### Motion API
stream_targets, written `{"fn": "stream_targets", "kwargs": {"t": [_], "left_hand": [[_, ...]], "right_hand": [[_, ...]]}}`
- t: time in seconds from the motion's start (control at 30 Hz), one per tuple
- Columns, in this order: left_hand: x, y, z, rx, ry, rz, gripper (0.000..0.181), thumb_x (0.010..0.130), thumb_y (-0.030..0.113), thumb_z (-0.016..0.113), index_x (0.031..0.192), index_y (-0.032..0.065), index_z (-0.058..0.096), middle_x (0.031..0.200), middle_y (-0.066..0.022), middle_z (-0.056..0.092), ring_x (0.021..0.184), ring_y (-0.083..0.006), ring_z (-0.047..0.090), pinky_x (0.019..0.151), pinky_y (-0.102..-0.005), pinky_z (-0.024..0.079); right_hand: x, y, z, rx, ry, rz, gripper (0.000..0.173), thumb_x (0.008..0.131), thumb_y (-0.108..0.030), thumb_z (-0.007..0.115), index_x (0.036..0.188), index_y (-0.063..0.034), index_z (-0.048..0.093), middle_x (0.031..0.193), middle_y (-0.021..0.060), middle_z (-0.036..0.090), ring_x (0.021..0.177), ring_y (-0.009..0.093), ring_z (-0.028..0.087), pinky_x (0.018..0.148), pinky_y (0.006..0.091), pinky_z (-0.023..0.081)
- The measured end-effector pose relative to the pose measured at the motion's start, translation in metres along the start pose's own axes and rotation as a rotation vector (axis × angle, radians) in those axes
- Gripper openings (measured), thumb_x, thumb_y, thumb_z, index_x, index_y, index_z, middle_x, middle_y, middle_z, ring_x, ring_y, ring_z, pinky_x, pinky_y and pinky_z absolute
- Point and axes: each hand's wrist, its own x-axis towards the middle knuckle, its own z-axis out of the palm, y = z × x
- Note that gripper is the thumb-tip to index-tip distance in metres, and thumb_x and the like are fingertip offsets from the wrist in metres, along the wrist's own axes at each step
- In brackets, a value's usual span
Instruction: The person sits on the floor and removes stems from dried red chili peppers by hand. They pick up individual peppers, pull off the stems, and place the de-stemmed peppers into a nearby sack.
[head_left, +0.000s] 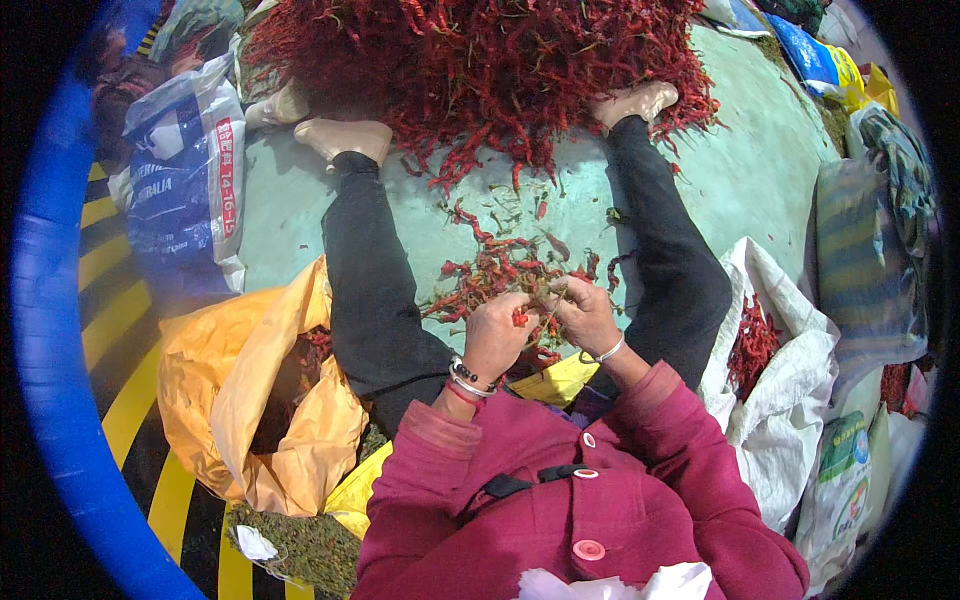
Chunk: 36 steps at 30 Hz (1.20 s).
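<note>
My left hand (496, 334) has curled fingers around a red dried chili pepper (520, 318), part of which shows at the fingertips. Close beside it, my right hand (583, 315) pinches thin greenish-brown chili stems (552, 297). Both hands meet between my spread legs, just above a small heap of red chilies and stems (487, 279) on the pale green sheet (450, 225). Beyond my feet rises a large pile of dried red chilies (480, 75). The exact grip of the inner fingers is partly hidden.
An orange sack (217, 375) with chilies inside gapes at the left, and a white woven sack (795, 420) holding red chilies stands at the right. A blue and white printed bag (176, 187) lies at upper left. Part of another person (124, 97) shows at the far upper left.
</note>
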Motion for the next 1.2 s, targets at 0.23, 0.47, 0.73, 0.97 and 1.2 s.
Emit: {"fn": "stream_targets", "kwargs": {"t": [0.23,0.47,0.73,0.97,1.2], "left_hand": [[-0.026,-0.013,0.011,0.015,-0.187,0.12,0.019,0.078,0.017,0.058,0.067,0.0019,0.053,0.059,-0.0147,0.049,0.054,-0.0293,0.051,0.05,-0.0346,0.039],[-0.02,-0.027,0.006,-0.719,-0.333,-0.37,0.021,0.081,0.017,0.054,0.068,0.002,0.055,0.054,-0.0052,0.047,0.05,-0.0132,0.047,0.046,-0.0284,0.036],[-0.032,-0.022,0.025,-0.338,-0.321,-0.125,0.026,0.081,0.018,0.056,0.059,0.0041,0.052,0.052,-0.0044,0.05,0.045,-0.016,0.045,0.044,-0.0275,0.035],[-0.017,-0.05,-0.01,-1.088,-0.175,-0.73,0.019,0.08,0.015,0.064,0.071,0.0088,0.048,0.054,0.0007,0.049,0.044,-0.0069,0.045,0.041,-0.0209,0.035],[-0.017,-0.044,-0.035,-0.519,0.289,-0.514,0.008,0.079,0.008,0.063,0.084,0.0016,0.061,0.067,-0.0035,0.06,0.055,-0.0092,0.056,0.049,-0.0213,0.043]], "right_hand": [[-0.02,0.008,0.002,-0.394,-0.024,-0.141,0.02,0.078,-0.015,0.058,0.069,0.0013,0.05,0.061,0.0121,0.046,0.053,0.024,0.046,0.05,0.0331,0.037],[-0.005,0.001,0.026,-0.116,0.118,-0.047,0.024,0.079,-0.013,0.054,0.06,-0.0026,0.043,0.058,0.0116,0.041,0.051,0.029,0.044,0.046,0.0347,0.034],[0.088,0.045,-0.001,-0.984,-0.041,-0.072,0.022,0.079,-0.025,0.058,0.091,-0.0078,0.054,0.078,0.0129,0.056,0.074,0.031,0.054,0.069,0.0415,0.038],[0.07,0.067,0.036,-1.142,-0.147,-0.2,0.029,0.068,-0.026,0.069,0.087,-0.008,0.056,0.089,0.0091,0.053,0.089,0.025,0.049,0.083,0.04,0.033],[0.052,0.028,0.011,-0.287,-0.143,0.089,0.023,0.08,-0.019,0.06,0.092,0.0004,0.058,0.082,0.0146,0.062,0.07,0.027,0.06,0.064,0.0331,0.046]]}}
